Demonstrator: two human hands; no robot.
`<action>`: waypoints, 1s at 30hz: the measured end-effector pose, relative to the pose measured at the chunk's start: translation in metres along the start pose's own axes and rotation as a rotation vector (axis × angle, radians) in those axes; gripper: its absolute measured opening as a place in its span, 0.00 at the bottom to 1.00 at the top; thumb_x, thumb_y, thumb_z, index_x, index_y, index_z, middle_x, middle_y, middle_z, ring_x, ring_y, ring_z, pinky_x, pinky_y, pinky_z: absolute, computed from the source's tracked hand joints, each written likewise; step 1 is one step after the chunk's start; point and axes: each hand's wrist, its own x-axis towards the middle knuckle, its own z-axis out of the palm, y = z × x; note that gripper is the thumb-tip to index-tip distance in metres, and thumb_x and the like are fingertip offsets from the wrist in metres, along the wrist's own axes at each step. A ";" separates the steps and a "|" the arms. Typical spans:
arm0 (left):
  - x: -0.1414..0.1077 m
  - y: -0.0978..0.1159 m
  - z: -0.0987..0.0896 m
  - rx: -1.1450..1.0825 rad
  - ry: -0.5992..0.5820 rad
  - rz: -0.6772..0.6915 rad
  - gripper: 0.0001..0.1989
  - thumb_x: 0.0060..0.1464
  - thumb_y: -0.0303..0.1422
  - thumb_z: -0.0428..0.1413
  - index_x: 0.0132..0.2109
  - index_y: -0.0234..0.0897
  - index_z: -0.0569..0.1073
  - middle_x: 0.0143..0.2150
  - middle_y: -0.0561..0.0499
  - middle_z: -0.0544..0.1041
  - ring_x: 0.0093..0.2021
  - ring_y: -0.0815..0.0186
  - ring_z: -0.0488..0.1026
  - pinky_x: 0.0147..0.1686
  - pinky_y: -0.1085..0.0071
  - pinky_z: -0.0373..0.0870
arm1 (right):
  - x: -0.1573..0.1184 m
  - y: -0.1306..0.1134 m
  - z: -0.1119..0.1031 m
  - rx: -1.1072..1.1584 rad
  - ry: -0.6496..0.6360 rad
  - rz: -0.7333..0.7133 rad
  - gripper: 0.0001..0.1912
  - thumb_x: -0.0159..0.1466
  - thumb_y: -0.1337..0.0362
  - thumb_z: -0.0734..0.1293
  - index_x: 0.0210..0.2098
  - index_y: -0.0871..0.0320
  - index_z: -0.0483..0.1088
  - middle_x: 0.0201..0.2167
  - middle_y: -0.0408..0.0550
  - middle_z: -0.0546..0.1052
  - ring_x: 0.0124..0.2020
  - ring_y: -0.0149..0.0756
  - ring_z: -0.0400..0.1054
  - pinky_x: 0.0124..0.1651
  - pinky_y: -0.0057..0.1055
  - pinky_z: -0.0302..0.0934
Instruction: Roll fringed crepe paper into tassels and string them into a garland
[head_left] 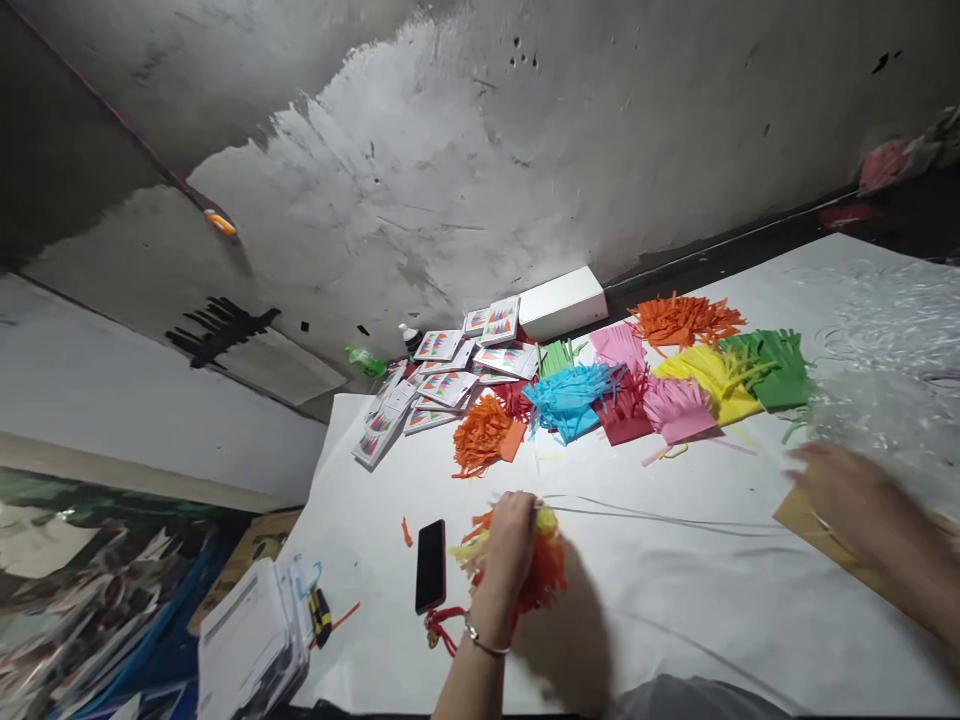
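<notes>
One white worktop (675, 620) is covered at its right end by clear plastic (885, 350), any contents of which cannot be made out. Fringed paper (622, 420) is laid across the back, beside a white box (562, 305) whose inside is hidden. Over brown card (799, 525) the right hand (847, 490) is blurred; whether anything is gripped cannot be told. Near the front, an orange-and-yellow bunch (551, 575) is held from above by the left hand's (514, 535) curled fingers, just beside a phone (430, 566).
</notes>
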 end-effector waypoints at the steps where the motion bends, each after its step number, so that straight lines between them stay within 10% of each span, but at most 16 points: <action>1: -0.001 0.016 0.007 0.008 -0.033 0.041 0.10 0.63 0.26 0.46 0.35 0.39 0.70 0.35 0.49 0.73 0.37 0.60 0.68 0.39 0.65 0.67 | 0.001 -0.037 0.020 0.047 -0.040 -0.062 0.24 0.69 0.48 0.57 0.38 0.57 0.77 0.43 0.61 0.78 0.48 0.46 0.71 0.54 0.44 0.61; 4: -0.003 0.057 0.024 0.048 -0.145 0.201 0.09 0.64 0.26 0.47 0.35 0.38 0.69 0.35 0.49 0.73 0.37 0.60 0.66 0.40 0.64 0.65 | -0.001 -0.130 0.069 0.345 -0.346 -0.217 0.21 0.67 0.52 0.62 0.56 0.55 0.69 0.54 0.56 0.74 0.56 0.47 0.66 0.59 0.45 0.59; 7: -0.005 0.079 0.029 -0.019 -0.198 0.255 0.08 0.64 0.27 0.48 0.37 0.38 0.70 0.36 0.47 0.74 0.38 0.59 0.66 0.41 0.63 0.66 | -0.002 -0.174 0.086 0.490 -0.577 -0.219 0.15 0.69 0.55 0.59 0.38 0.55 0.73 0.37 0.52 0.78 0.40 0.45 0.71 0.46 0.41 0.63; 12: -0.016 0.077 0.016 -0.355 -0.300 0.167 0.08 0.59 0.28 0.54 0.46 0.38 0.71 0.42 0.47 0.75 0.43 0.60 0.69 0.44 0.62 0.68 | -0.004 -0.175 0.069 0.579 -0.718 -0.195 0.24 0.73 0.51 0.53 0.27 0.55 0.68 0.26 0.44 0.74 0.28 0.36 0.67 0.32 0.30 0.58; 19: -0.029 0.072 0.028 -0.928 -0.288 -0.082 0.44 0.43 0.37 0.70 0.65 0.42 0.59 0.59 0.41 0.68 0.50 0.58 0.71 0.50 0.61 0.70 | -0.010 -0.175 0.055 0.757 -0.763 -0.074 0.25 0.71 0.47 0.54 0.28 0.55 0.68 0.26 0.43 0.72 0.30 0.36 0.64 0.35 0.31 0.55; 30: -0.027 0.088 0.038 -0.837 -0.162 0.023 0.12 0.54 0.42 0.61 0.39 0.38 0.79 0.38 0.46 0.74 0.44 0.57 0.70 0.46 0.60 0.68 | -0.018 -0.170 0.050 0.984 -0.817 0.127 0.25 0.67 0.42 0.59 0.28 0.56 0.69 0.23 0.43 0.71 0.26 0.35 0.62 0.30 0.29 0.56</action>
